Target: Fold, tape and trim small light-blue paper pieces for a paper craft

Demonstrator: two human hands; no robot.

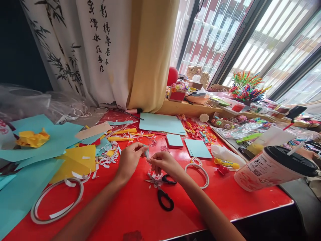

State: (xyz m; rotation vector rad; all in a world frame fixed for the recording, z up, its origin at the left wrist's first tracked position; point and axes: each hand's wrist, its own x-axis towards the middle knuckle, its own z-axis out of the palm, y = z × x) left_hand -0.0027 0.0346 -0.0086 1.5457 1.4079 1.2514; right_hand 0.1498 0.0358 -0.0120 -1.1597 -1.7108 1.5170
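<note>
Over the middle of the red table, my left hand (132, 158) pinches a small folded piece of light blue paper (146, 152) between thumb and fingers. My right hand (164, 164) meets it from the right, its thumb and forefinger closed at the paper's lower end. Just below the hands lie black-handled scissors (165, 199) with their blades apart, resting on a small heap of white and pinkish scraps (155, 178). A roll of double-sided tape (207, 177) lies flat to the right of my right hand, and a larger tape roll (81, 190) is at the left.
Light blue squares (198, 148) and a bigger blue sheet (162, 123) lie beyond the hands. At right stand a lidded drink cup (265, 170) and a yellow glue stick (226, 163). Yellow paper (76, 163), white clippings (110, 157) and blue sheets (32, 180) cover the left.
</note>
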